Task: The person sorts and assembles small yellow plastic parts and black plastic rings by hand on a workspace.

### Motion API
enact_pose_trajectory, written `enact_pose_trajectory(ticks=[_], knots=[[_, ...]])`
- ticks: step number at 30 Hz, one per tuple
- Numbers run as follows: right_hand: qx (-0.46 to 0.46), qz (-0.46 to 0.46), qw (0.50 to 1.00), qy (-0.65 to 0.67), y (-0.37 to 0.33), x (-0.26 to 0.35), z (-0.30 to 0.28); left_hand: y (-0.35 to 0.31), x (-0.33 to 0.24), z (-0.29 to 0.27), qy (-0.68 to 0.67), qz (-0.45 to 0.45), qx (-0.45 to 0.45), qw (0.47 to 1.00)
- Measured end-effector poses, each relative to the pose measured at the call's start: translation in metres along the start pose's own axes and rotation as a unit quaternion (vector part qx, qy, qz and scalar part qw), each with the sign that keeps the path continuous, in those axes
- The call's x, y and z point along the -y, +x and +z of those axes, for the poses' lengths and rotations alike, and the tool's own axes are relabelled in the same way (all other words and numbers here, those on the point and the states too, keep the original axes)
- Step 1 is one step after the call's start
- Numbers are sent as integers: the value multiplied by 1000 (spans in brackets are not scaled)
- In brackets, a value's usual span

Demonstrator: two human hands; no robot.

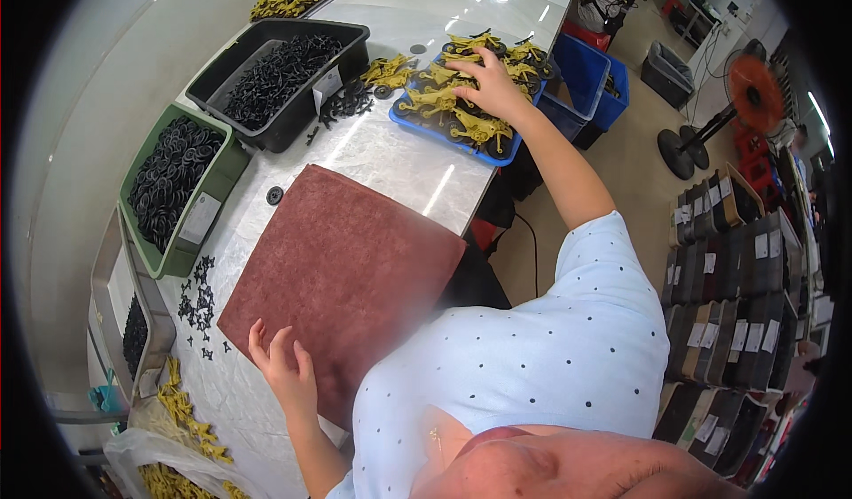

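My right hand (488, 84) reaches to the far right, its fingers spread over a blue tray (410, 125) heaped with yellow plastic parts (480, 127) and black wheels. Its fingertips are at the pile; whether they touch a part I cannot tell. Nothing shows gripped in it. My left hand (286, 368) is at the near left edge of a dark red square mat (342, 259), fingers apart and holding nothing. Small black parts (197, 299) lie scattered just beyond it. A single black wheel (275, 196) rests on the table beside the mat's far left corner.
A black bin (353, 48) and a green bin (232, 164) of black parts line the table's left side, with a grey bin (158, 322) nearer. Yellow parts (191, 424) lie by a plastic bag (142, 446). Blue crates (581, 78) and a fan (754, 95) stand right.
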State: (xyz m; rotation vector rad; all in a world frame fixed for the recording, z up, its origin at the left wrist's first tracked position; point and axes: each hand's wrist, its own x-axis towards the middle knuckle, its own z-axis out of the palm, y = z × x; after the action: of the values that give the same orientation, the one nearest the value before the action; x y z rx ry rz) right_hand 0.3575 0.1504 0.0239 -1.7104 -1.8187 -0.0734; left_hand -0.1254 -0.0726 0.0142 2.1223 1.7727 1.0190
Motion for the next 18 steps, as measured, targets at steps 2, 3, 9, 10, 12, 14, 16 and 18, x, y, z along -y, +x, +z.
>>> enact_pose_trajectory(ticks=[2,3,9,10,12,14,16,18], knots=[[34,28,998,-37,0,9,2,-6,3,-5,-6,-10,-5,1000],[67,58,993,-74,0,12,2,-8,3,-8,-9,-16,-1,1000],[61,78,989,-112,-3,28,0,-26,3,-24,2,-17,12,1000],[6,58,994,-91,-5,31,2,-29,2,-27,0,-21,14,1000],[-100,-20,993,-61,-12,44,2,-36,3,-37,3,-29,26,999],[-106,-49,993,-16,-24,69,3,-43,6,-41,6,-36,38,999],[-79,-112,989,61,-39,99,12,-52,12,-45,10,-68,65,996],[-23,-172,977,122,-59,138,30,-66,24,-48,38,-70,61,995]])
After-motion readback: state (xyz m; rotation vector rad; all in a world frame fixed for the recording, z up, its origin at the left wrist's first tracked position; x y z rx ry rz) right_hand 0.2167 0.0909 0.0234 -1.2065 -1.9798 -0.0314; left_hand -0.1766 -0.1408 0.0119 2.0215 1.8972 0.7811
